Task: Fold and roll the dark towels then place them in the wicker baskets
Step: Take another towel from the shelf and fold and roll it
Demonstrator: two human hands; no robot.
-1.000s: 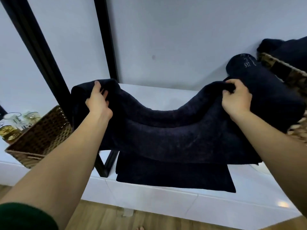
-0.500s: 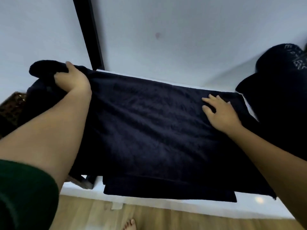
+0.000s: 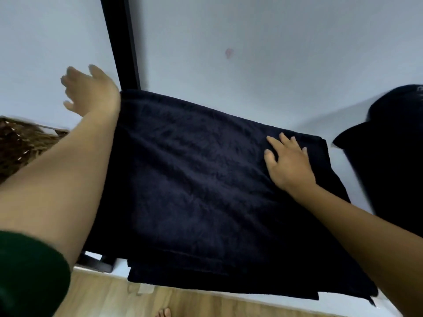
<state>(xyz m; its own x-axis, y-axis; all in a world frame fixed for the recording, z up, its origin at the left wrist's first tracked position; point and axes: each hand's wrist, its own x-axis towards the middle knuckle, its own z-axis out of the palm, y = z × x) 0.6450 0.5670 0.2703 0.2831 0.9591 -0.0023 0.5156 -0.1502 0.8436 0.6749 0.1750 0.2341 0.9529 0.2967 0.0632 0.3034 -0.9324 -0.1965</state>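
Note:
A dark navy towel (image 3: 201, 179) lies folded flat on the white ledge, its front edge hanging slightly over the ledge. My right hand (image 3: 289, 163) rests flat on the towel's right part with fingers spread. My left hand (image 3: 90, 90) is blurred, raised past the towel's far left corner with fingers spread and holding nothing. A wicker basket (image 3: 20, 145) shows at the left edge, partly hidden by my left forearm. More dark towels (image 3: 393, 156) are heaped at the right edge.
A black vertical post (image 3: 119, 42) stands against the pale wall behind the towel's left corner, with a black foot (image 3: 96, 264) at the ledge front. Wooden floor (image 3: 103, 296) lies below, and toes (image 3: 163, 313) show at the bottom edge.
The lifted towel was laid down flat on the ledge. My left hand let go of the left end and swung out open. My right hand stayed pressed on the right part.

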